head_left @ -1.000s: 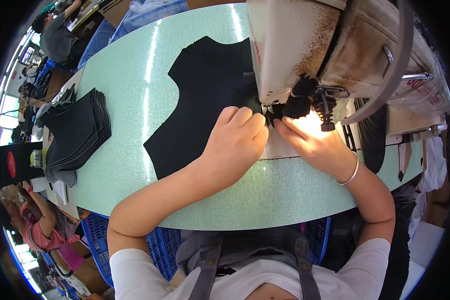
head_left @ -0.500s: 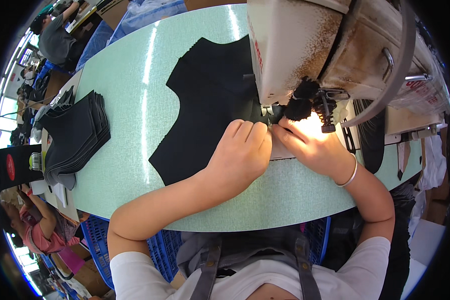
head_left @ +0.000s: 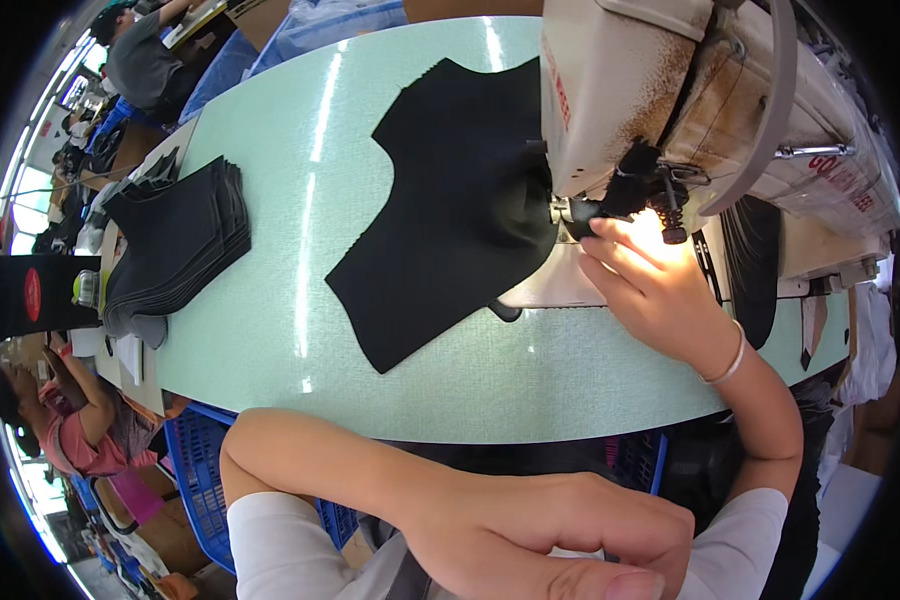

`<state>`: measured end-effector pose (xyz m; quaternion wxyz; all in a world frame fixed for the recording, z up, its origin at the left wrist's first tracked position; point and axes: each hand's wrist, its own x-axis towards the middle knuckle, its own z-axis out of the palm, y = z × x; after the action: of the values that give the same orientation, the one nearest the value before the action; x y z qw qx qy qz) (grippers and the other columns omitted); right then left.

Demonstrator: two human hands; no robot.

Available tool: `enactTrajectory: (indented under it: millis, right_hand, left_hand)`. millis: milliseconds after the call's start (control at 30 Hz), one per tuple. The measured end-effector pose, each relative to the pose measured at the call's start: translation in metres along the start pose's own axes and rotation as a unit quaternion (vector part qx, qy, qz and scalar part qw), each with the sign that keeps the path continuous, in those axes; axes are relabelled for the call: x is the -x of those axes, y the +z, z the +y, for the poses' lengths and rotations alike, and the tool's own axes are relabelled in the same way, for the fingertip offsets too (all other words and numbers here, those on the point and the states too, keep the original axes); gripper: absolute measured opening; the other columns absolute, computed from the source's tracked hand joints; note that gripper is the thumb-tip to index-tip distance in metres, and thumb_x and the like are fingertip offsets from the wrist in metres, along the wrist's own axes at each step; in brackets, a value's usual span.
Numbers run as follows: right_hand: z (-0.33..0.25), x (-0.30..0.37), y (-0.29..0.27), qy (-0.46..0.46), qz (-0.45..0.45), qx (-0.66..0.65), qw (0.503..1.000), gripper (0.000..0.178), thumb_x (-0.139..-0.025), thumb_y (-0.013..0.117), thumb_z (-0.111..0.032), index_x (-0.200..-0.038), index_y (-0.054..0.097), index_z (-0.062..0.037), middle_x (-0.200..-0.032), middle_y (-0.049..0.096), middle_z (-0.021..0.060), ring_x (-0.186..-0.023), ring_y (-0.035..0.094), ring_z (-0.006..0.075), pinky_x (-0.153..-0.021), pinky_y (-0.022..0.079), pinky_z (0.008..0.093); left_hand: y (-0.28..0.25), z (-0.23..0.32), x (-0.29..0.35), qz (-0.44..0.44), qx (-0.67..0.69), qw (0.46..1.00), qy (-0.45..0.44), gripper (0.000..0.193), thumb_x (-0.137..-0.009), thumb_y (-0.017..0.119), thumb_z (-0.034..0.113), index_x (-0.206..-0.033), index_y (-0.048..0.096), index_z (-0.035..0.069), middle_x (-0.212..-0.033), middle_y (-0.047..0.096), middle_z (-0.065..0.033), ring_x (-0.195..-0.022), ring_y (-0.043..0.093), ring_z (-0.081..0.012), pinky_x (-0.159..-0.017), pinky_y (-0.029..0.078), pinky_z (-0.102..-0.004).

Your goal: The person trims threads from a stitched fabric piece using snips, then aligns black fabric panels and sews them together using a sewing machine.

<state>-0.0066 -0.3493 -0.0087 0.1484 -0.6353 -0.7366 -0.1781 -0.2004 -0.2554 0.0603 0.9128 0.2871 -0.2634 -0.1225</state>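
A black cut fabric panel [head_left: 460, 190] with scalloped sides lies across the table, its right end rising in a soft fold beside the presser foot [head_left: 560, 212] of a sewing machine [head_left: 620, 90]. My right hand [head_left: 660, 290] is just right of the presser foot under the bright lamp. Its fingers are stretched out and a little apart, with the tips touching a small dark fabric piece [head_left: 582, 218]. My left hand [head_left: 560, 530] is away from the fabric, low in front of my body. Its fingers curl inward, and whatever is inside them is hidden.
A stack of black cut panels [head_left: 180, 240] lies on the left of the pale green table [head_left: 260, 330]. More dark pieces [head_left: 753, 270] hang by the machine on the right. A blue crate [head_left: 198, 470] stands below the front edge. Two other people work at the left.
My left hand has left the fabric by the needle and come down toward my body. My right hand stays by the presser foot. The panel's near right edge is now uncovered.
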Motion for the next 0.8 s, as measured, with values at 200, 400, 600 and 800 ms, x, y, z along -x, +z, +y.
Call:
enactTrajectory:
  millis: [200,400,600,800]
  right_hand:
    - [0.009,0.024,-0.027,0.025,-0.064,0.069,0.995,0.021,-0.078,0.064,-0.009,-0.098,0.065,-0.0030,-0.104,0.063,0.0111,-0.107,0.061,0.0257,-0.091,0.048,0.0424]
    - [0.048,0.023,-0.032,0.096,-0.027,0.044,0.994,0.010,-0.082,0.065,-0.006,-0.089,0.063,0.0018,-0.092,0.062,0.0170,-0.091,0.056,0.0382,-0.084,0.047,0.0418]
    - [0.075,0.021,-0.016,0.093,-0.096,-0.012,0.991,0.013,-0.080,0.067,-0.010,-0.082,0.062,0.0019,-0.085,0.062,0.0163,-0.087,0.058,0.0352,-0.080,0.047,0.0422]
    - [0.088,0.021,-0.007,0.029,-0.024,0.038,0.999,0.014,-0.079,0.068,-0.011,-0.085,0.063,0.0016,-0.079,0.064,0.0144,-0.080,0.060,0.0308,-0.076,0.047,0.0403]
  left_hand:
    - [0.021,-0.014,0.012,0.010,0.079,0.997,0.007,0.046,-0.101,0.051,0.038,-0.087,0.061,-0.004,-0.088,0.060,-0.0110,-0.083,0.058,-0.0202,-0.075,0.046,-0.0307]
    - [0.033,-0.010,0.011,0.023,-0.014,1.000,0.012,0.042,-0.098,0.058,0.037,-0.092,0.064,-0.005,-0.091,0.062,-0.0112,-0.086,0.059,-0.0200,-0.078,0.045,-0.0301]
    - [0.032,-0.010,0.009,-0.021,-0.027,0.998,0.044,0.037,-0.096,0.063,0.032,-0.098,0.066,-0.005,-0.097,0.065,-0.0124,-0.090,0.061,-0.0206,-0.080,0.047,-0.0313]
    - [0.027,-0.014,0.018,0.015,-0.014,1.000,-0.004,0.034,-0.095,0.064,0.030,-0.096,0.066,-0.004,-0.093,0.066,-0.0111,-0.086,0.062,-0.0188,-0.077,0.048,-0.0306]
